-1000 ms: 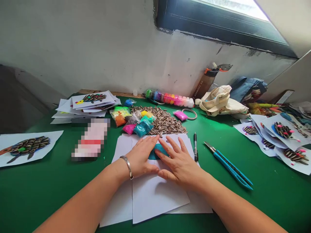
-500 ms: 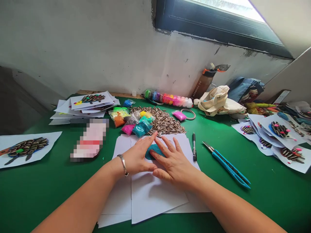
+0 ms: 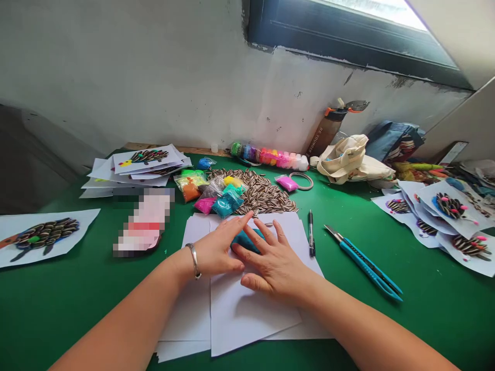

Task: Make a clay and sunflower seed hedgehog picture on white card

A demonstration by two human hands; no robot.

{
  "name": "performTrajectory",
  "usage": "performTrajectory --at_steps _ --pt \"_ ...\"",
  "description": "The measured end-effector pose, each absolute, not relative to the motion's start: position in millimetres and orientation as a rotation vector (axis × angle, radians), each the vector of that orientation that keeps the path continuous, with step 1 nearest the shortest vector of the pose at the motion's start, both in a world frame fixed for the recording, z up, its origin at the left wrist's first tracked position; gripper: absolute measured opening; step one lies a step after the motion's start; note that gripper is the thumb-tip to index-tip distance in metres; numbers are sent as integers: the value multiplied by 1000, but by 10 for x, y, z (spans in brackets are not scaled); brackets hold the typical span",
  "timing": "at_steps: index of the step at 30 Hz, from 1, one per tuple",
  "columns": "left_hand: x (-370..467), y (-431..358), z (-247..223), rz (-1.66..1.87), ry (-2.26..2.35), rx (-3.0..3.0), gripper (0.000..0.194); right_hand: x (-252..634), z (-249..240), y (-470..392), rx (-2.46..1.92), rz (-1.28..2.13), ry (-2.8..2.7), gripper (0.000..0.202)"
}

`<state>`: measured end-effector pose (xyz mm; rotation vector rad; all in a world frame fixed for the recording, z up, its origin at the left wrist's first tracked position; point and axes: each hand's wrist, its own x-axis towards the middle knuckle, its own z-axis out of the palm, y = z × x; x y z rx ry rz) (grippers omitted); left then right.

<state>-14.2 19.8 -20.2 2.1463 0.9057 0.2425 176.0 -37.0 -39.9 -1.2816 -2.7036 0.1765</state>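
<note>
A flat teal-blue patch of modelling clay lies on white paper in front of me, partly covered by my fingers. My left hand, with a silver bangle at the wrist, lies along its left edge, fingers stretched out and thumb extended. Over its right side my right hand is spread, fingertips on or just above the clay. Neither hand grips anything. Just beyond the fingertips is a heap of striped sunflower seeds, with a few seeds on the paper's upper edge.
Clay packets sit left of the seeds. A black pen and a blue utility knife lie to the right. Seed pictures are stacked at left and right. A bottle and cloth bag stand behind.
My right hand's fingers have shifted slightly left across the clay, and its thumb has moved a little. The left hand stays almost in place. The whole view has drifted slightly.
</note>
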Motion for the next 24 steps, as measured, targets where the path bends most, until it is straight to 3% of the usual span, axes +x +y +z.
performTrajectory --at_steps 24 --pt "-207 252 -214 281 858 2055 105 1617 -346 -299 -1406 154 -2644 58"
